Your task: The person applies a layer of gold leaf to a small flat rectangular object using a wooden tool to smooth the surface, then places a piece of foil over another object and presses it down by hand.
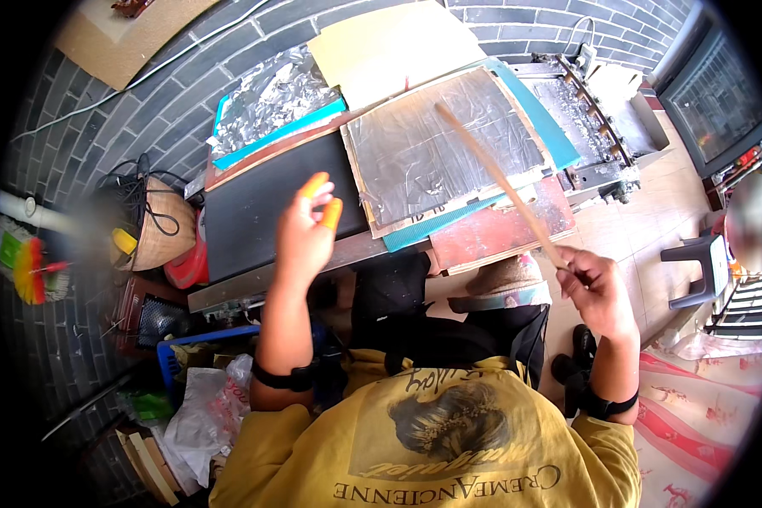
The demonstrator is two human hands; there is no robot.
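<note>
My right hand (592, 286) grips the near end of a long thin wooden stick (495, 171). The stick's far end reaches over a wrinkled silver foil sheet (413, 159) on a flat board; whether it touches the foil is unclear. My left hand (311, 219) holds nothing and hovers above a black mat (254, 222), left of the foil sheet. Orange covers (331, 214) sit on the thumb and a finger of that hand, which are apart. Beneath the foil board lies a teal corrugated sheet (419, 233).
Crumpled foil scraps fill a blue-edged tray (279, 140) at the back left. A pale yellow board (387, 51) leans behind. A metal machine (584, 120) stands right of the table, and a grey stool (698, 267) stands on the tiled floor. A basket with cables (159, 222) is at left.
</note>
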